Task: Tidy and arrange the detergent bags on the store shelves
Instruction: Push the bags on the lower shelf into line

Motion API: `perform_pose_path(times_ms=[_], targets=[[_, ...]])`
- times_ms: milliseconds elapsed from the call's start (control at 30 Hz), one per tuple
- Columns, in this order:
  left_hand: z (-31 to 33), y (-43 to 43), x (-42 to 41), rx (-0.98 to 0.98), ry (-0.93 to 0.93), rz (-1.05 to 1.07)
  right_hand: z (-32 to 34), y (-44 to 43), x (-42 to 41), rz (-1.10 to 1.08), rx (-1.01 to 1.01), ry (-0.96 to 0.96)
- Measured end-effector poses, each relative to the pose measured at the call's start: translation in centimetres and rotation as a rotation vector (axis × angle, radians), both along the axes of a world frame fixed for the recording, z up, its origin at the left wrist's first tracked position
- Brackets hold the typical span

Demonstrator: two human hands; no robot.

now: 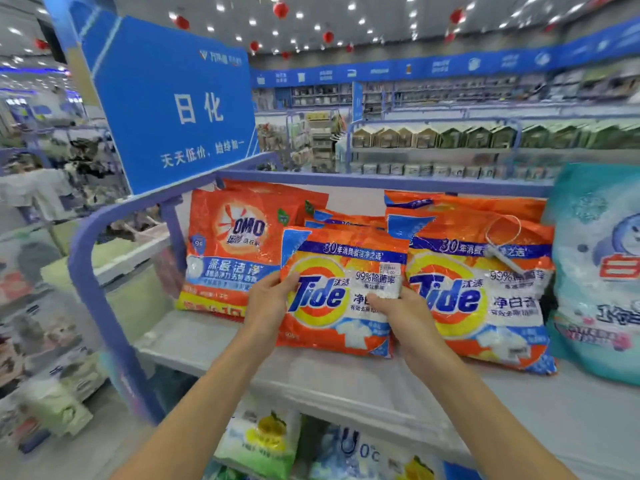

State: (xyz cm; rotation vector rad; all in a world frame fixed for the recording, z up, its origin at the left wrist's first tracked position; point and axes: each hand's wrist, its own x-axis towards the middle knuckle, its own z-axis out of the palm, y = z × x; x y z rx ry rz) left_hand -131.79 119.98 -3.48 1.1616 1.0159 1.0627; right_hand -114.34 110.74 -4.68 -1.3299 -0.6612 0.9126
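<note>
While Tide bag point(341, 271) sits on shelf point(346, 382), left grip point(268, 303) and right grip point(403, 317) clasp its side edges.

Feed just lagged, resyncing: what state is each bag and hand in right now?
Middle Tide bag: upright, held by both hands.
Right Tide bag: leaning back, not held.
OMO bag: leaning back, not held.
Teal bag: standing, not held.
Left hand: grips middle Tide bag's left edge.
Right hand: grips its right edge.
</note>
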Motion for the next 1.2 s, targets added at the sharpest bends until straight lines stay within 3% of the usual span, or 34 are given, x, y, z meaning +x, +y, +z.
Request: perform_pose_path(times_ms=[233,400,500,567,800,1033,1200], targets=[[-1.9,5.5,2.6,-0.074,-0.113,-0.048,-1.4,3.1,-0.2,-0.153,-0.042,-0.112],[-1.2,4.4,2.0,0.061,-0.089,-0.008,-0.8,-0.2,-1.9,-0.153,-0.184,-0.524],[-2.3,3.1,0.6,0.272,0.169,-0.171,-1.9,-1.0,-4.2,-0.199,-0.242,-0.776],[-3.1,2.4,0.5,0.367,0.342,-0.225,-2.6,-0.1,-5.1,-0.292,-0.202,-0.839],[-4.0,3.2,0.4,0.537,0.435,-0.215,-4.1,0.8,-6.0,-0.367,-0.209,-0.838],[-5.4,0.9,-1.0,0.697,0.749,-0.222,-2.9,-0.8,-6.2,-0.230,-0.334,-1.067],[-4.8,-1.6,-2.8,0.677,0.947,-0.321,-2.2,-4.3,-5.7,-0.048,-0.412,-1.177]])
